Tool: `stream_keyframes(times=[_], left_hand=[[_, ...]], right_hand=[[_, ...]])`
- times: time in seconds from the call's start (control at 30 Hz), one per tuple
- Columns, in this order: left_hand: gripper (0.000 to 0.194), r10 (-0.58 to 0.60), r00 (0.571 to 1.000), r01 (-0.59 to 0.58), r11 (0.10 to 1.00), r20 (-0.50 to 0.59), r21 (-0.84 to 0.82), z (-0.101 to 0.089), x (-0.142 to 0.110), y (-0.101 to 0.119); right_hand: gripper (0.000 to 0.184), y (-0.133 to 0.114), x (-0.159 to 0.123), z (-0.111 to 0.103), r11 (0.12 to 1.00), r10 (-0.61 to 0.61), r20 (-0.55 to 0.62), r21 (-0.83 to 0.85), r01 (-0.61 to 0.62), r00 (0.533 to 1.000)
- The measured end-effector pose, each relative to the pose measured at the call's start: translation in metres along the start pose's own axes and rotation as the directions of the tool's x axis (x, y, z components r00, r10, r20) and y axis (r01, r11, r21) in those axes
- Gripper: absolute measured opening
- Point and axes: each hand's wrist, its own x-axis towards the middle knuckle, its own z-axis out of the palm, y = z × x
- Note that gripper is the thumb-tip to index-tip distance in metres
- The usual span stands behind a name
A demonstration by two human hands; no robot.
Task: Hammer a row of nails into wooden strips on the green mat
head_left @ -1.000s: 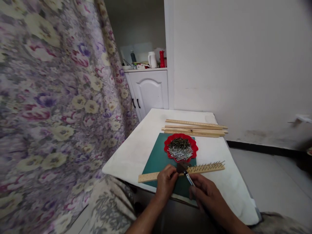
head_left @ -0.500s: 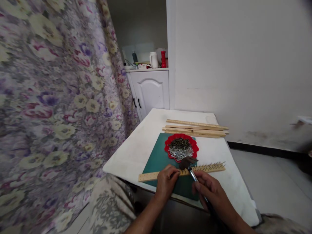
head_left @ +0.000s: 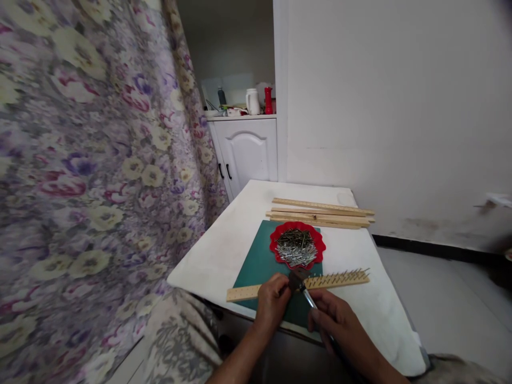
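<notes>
My right hand [head_left: 334, 314] is wrapped around the handle of a hammer [head_left: 308, 297] with a dark head and shiny metal shaft. The hammer head is down at the wooden strip [head_left: 244, 293], right beside my left fingertips. My left hand [head_left: 272, 298] rests on the strip, thumb and fingers pinched on a nail that is mostly hidden by the fingers and hammer head. Rows of nails [head_left: 340, 278] stand tilted in the strip's right part; small holes dot its left end. Just behind is a red scalloped bowl [head_left: 274, 246] of dark and silver nails [head_left: 296, 246].
A green mat [head_left: 254, 261] lies beneath the bowl and strip on the white-covered table [head_left: 216, 250]. Several wooden strips [head_left: 320, 216] lie at the table's back. A floral curtain [head_left: 100, 186] hangs at left, and a white cabinet [head_left: 248, 152] stands beyond.
The hammer head has come down and left, from above the strip to beside my left fingertips. My right hand moved slightly left with it; my left hand stays on the strip.
</notes>
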Motion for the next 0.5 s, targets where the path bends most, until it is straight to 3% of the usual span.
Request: stream_keyframes(times=[0.3,0.5], left_hand=[[0.011,0.022,1.000,-0.022,0.999,0.014,-0.041,-0.003,0.001,0.000],[0.016,0.049,0.998,-0.050,0.998,0.033,0.043,-0.024,0.011,0.001]], right_hand=[[0.028,-0.005,0.000,-0.014,0.995,-0.042,-0.118,0.080,0.051,0.992],[0.030,-0.013,0.003,-0.030,0.987,-0.100,-0.232,0.102,0.126,0.968]])
